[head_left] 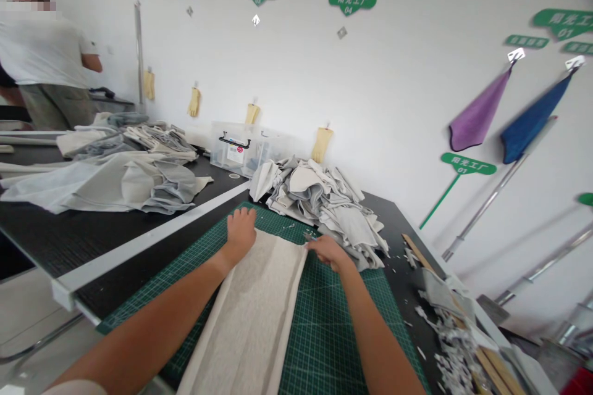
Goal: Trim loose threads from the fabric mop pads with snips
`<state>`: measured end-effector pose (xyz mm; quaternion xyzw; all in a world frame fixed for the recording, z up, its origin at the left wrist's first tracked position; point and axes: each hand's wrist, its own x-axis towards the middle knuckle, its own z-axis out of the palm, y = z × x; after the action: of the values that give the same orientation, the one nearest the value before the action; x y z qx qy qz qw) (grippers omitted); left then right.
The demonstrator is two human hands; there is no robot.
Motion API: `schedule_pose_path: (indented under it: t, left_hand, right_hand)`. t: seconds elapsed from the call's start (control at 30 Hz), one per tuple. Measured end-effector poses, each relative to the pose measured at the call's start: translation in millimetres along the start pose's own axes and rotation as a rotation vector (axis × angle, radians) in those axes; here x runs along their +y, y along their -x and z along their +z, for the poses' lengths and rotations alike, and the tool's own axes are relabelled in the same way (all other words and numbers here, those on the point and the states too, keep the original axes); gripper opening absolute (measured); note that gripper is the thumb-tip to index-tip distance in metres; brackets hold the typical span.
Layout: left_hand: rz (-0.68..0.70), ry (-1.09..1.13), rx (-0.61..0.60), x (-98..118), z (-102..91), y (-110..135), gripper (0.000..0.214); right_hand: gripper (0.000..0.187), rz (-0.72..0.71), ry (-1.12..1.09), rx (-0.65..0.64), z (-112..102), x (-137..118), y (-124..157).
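Note:
A long strip of pale grey fabric (250,315) with lighter edges lies lengthwise on a green cutting mat (336,327). My left hand (241,236) rests flat on the strip's far end, near the mat's top edge. My right hand (330,252) sits at the strip's right edge, its fingers curled around a small blue-handled cutting tool (310,237). The tool's exact kind is hard to tell at this size. Just beyond both hands, a heap of grey fabric pieces (319,210) touches the mat's far edge.
Grey scraps and a wooden ruler (456,308) lie on the black table to the right. A clear plastic box (234,148) stands at the wall. Folded cloth (106,179) covers the left table, where a person in a white shirt (44,52) stands.

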<state>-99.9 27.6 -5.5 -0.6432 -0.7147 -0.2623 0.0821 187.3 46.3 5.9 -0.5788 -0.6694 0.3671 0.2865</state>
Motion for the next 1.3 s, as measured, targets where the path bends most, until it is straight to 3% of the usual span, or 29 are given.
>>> schedule_pose_path:
  t: [0.13,0.27,0.4,0.6,1.0,1.3]
  left_hand:
    - [0.244,0.256,-0.004,23.1,-3.8,2.6,0.03]
    - [0.429,0.532,-0.192,52.1,13.0,9.8,0.034]
    - [0.504,0.679,-0.37,69.5,29.8,11.8,0.038]
    - [0.522,0.671,-0.408,80.4,34.7,6.0,0.026]
    - [0.418,0.78,-0.3,80.8,43.3,22.7,0.032]
    - [0.325,0.755,-0.37,78.5,44.2,16.0,0.04]
  right_hand:
    - [0.028,0.044,-0.253,-0.092,-3.3,4.2,5.2]
    - [0.037,0.027,-0.437,-0.123,1.0,16.8,11.2]
    - [0.04,0.008,-0.539,-0.145,5.1,28.0,16.0]
    - [0.041,-0.014,-0.643,-0.203,4.0,29.3,19.5]
    - [0.039,-0.045,-0.454,0.033,25.2,19.9,22.0]
    - [0.041,-0.08,-0.482,-0.017,19.9,23.7,23.6]
